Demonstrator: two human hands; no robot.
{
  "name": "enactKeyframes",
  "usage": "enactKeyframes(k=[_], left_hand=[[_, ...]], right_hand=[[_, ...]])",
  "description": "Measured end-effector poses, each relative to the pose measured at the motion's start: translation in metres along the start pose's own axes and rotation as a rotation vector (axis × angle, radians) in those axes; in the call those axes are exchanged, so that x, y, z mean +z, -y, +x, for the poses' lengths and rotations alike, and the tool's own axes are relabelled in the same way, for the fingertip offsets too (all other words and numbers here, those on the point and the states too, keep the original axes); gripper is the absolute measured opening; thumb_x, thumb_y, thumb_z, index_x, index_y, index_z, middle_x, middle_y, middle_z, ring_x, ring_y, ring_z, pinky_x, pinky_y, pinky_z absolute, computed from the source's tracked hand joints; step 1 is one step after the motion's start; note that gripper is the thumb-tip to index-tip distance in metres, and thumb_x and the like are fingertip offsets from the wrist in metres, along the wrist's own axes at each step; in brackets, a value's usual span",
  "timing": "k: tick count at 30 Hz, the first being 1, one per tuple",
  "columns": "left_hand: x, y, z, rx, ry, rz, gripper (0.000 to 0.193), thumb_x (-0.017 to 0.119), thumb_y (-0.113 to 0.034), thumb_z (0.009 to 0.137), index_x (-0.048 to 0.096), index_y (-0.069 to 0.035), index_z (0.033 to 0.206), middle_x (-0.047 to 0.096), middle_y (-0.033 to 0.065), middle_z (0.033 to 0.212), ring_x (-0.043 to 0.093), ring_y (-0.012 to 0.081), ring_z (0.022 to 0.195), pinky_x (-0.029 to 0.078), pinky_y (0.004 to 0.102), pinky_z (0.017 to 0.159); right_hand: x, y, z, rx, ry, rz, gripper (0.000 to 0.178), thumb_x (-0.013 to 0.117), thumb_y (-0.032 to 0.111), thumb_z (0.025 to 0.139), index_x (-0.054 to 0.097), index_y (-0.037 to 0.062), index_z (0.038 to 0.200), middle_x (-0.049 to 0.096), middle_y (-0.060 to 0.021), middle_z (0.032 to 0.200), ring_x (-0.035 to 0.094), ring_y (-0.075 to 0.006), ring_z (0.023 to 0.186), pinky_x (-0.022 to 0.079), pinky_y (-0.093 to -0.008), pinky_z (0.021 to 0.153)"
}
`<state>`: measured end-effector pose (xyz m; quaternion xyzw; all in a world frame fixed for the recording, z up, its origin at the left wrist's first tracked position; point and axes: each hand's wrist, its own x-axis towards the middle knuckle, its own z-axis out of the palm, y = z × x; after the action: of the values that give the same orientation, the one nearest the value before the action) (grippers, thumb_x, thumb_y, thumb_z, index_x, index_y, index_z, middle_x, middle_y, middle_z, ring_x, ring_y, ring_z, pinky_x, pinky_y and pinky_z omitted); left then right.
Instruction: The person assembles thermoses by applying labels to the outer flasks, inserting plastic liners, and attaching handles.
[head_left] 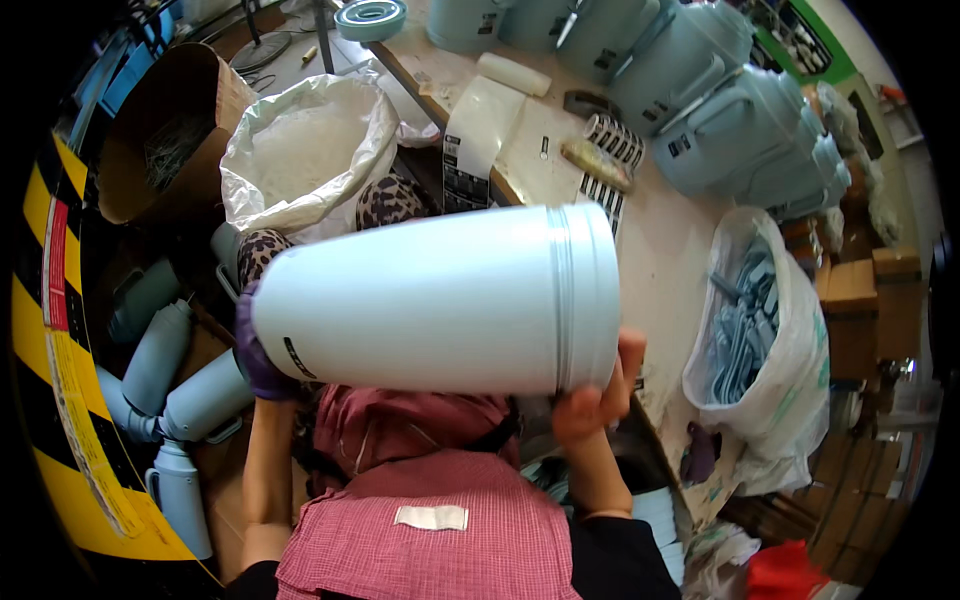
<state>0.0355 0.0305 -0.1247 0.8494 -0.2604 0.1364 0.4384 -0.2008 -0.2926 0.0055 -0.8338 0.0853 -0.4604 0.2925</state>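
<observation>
While the purple-gloved left hand (262, 350) grasps its rounded nine-o'clock end, the smooth pale-blue plastic-looking cylindrical vessel (430, 300) lies centrally, long axis nine-to-three, its ridged rim held at four o'clock by the bare right hand's (598, 402) bent fingers, neither hand nearer.

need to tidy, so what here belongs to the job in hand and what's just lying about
Likely the job:
pale-blue cylinder, between left hand and right hand
blue jugs
looped blue parts

Probably lying about:
red bundle
crumpled purple item
cardboard box
</observation>
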Motion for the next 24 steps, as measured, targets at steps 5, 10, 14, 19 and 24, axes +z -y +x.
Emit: enactKeyframes(k=[5,10,14,19,24], left_hand=[[-0.057,-0.025,0.028,-0.027,-0.397,-0.49,0.036,0.058,-0.025,0.097,0.066,0.004,0.115,0.062,0.0167,0.128,0.059,0.0311,0.12,0.048,0.0442,0.102],[-0.075,-0.04,0.051,0.237,-0.168,0.101,0.038,0.056,-0.024,0.098,0.064,0.005,0.122,0.061,0.0182,0.13,0.058,0.0273,0.123,0.044,0.041,0.107],[-0.045,-0.013,0.046,-0.09,-0.201,-0.365,0.046,0.053,-0.03,0.099,0.06,0.006,0.127,0.06,0.0183,0.133,0.058,0.0283,0.124,0.044,0.0408,0.109],[-0.129,-0.03,0.064,0.19,-0.032,-0.344,0.057,0.041,-0.039,0.103,0.051,0.003,0.139,0.056,0.0231,0.14,0.054,0.0369,0.131,0.046,0.0481,0.109],[-0.155,-0.098,0.108,0.198,0.044,-0.206,0.057,0.039,-0.04,0.104,0.05,0.003,0.14,0.048,0.0251,0.151,0.049,0.0394,0.138,0.04,0.0507,0.116]], right_hand=[[0.046,-0.015,0.006,0.153,0.022,0.297,0.067,0.043,0.054,0.106,0.064,-0.0091,0.114,0.058,-0.0175,0.112,0.055,-0.0286,0.104,0.043,-0.0401,0.093],[0.065,-0.054,0.056,0.388,-0.081,0.729,0.095,0.025,0.076,0.101,0.042,0.0,0.154,0.052,-0.0209,0.147,0.045,-0.025,0.139,0.031,-0.0464,0.117],[0.073,-0.052,0.072,0.393,0.275,0.822,0.095,0.011,0.078,0.098,0.029,0.0099,0.162,0.024,-0.0125,0.17,0.013,-0.0257,0.158,0.0,-0.0513,0.126],[0.01,-0.106,0.084,0.356,0.386,0.252,0.052,0.043,0.045,0.107,0.059,0.0084,0.141,0.051,-0.0136,0.152,0.043,-0.0298,0.143,0.035,-0.0467,0.116],[-0.151,-0.267,0.116,0.352,0.587,-1.273,0.026,0.053,0.017,0.096,0.069,0.0048,0.113,0.069,-0.0199,0.119,0.064,-0.0385,0.116,0.053,-0.0461,0.095]])
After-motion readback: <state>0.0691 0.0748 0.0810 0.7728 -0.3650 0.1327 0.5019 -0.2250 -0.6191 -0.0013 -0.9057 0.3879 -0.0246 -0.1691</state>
